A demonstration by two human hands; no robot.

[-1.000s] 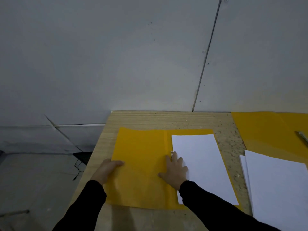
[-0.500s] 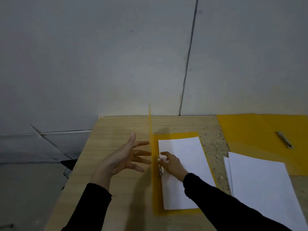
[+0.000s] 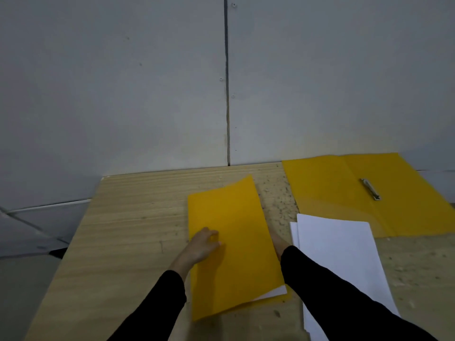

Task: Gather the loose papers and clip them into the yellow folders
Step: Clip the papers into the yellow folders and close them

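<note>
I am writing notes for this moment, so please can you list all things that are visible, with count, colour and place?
closed folder: 1, yellow, middle of table, a white paper corner showing at its near right edge
open folder: 1, yellow, far right, lying flat
metal clip: 1, silver, on the open folder
loose papers: a stack, white, right of the closed folder
table: 1, light wood, against the wall
wall: grey panels, behind
left hand: on the closed folder's left part
right hand: mostly hidden under the cover's right edge
sleeves: 2, black

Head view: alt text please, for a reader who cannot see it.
A left hand presses on a nearly closed yellow folder on a wooden table; the right hand is tucked under its cover. A loose paper stack and an open yellow folder lie beside it.
</note>
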